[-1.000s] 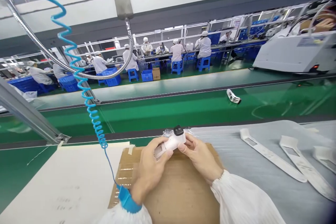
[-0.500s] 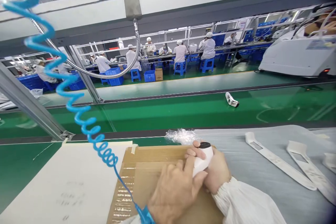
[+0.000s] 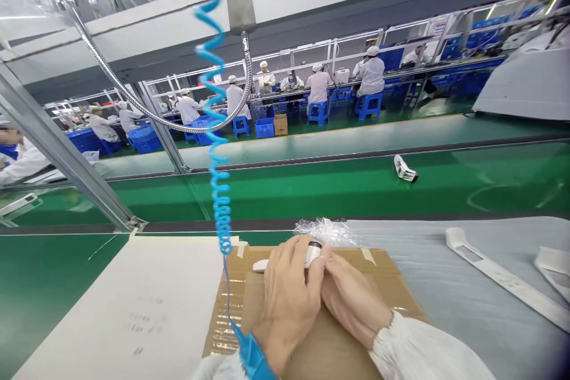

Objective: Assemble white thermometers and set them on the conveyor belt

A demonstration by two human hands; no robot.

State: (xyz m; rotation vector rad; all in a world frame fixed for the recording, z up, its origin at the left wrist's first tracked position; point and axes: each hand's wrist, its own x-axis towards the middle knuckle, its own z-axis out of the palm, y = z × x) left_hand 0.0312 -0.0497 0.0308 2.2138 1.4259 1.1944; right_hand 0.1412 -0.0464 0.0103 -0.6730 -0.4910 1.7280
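White device held under the left hand above the cardboard

The white device (image 3: 313, 254) is held just above or on the cardboard (image 3: 338, 356), near its far edge, and is mostly covered. It is gripped by the left hand (image 3: 291, 279), whose fingers are bent over it and whose thumb is laid along its near side; the dark-capped end is left showing between thumb and forefinger. A white tip (image 3: 259, 265) is seen beyond the left hand's outer edge. The right hand (image 3: 351, 294) is brought against the capped end, half curled, but its fingers are largely hidden, so whether the device is also gripped by it cannot be told.

Half a second ago, the device was held tilted up between both hands, near the cardboard's right side, with more of its white body exposed. Now it is shifted toward the middle and covered by the left hand. The coiled blue cord (image 3: 220, 190) is hung straighter than before, while the clear film (image 3: 327, 230) is left at the cardboard's far edge.
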